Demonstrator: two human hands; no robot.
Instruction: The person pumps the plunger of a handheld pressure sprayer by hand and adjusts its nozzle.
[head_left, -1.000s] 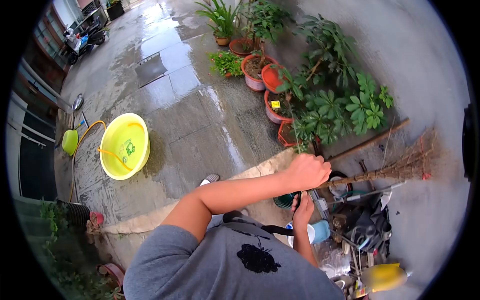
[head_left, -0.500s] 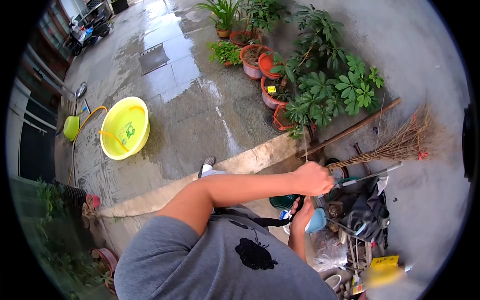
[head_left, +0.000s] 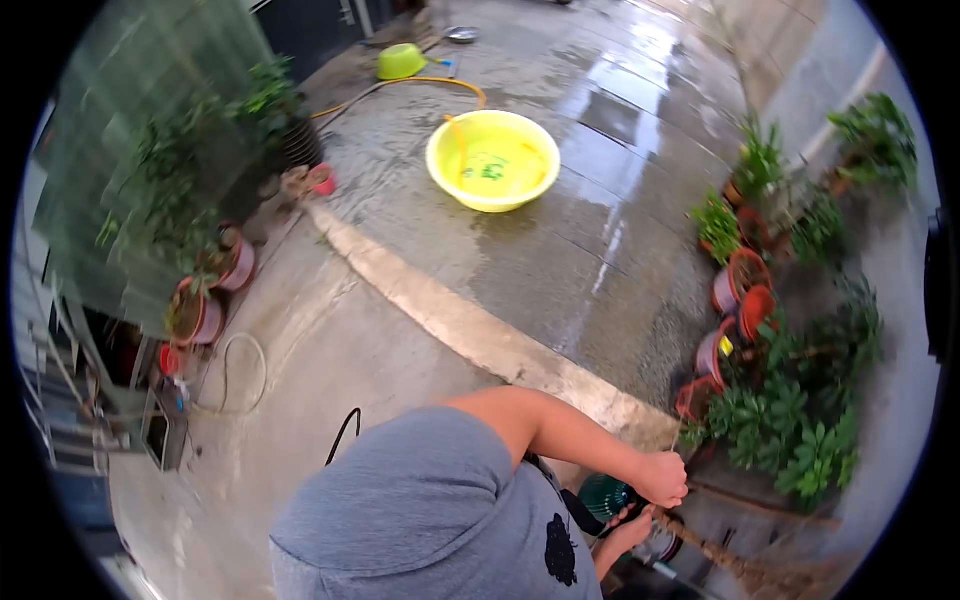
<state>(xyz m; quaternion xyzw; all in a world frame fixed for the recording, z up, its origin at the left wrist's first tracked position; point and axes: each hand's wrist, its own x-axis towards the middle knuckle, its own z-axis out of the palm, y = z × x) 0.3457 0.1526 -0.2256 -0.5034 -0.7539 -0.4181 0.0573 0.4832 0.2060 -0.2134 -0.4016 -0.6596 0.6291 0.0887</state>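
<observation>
My left hand is closed in a fist at the lower right, my left arm crossing in front of my body. A thin pale string runs from the plants down to this fist. Just below it, my right hand has its fingers curled, and a black strap leads from my body to it. The fingers partly hide what lies in this hand. A twig broom extends right from beside both hands, its head blurred. A dark green ribbed container sits behind the strap.
Potted plants line the right wall. A low concrete ledge crosses the yard. Beyond it are a yellow basin with an orange hose and a green tub. More pots stand left.
My view has swung left, so the basin, plants and hands appear farther right and the left side of the yard shows. My hands stay close together, my left still in a fist.
</observation>
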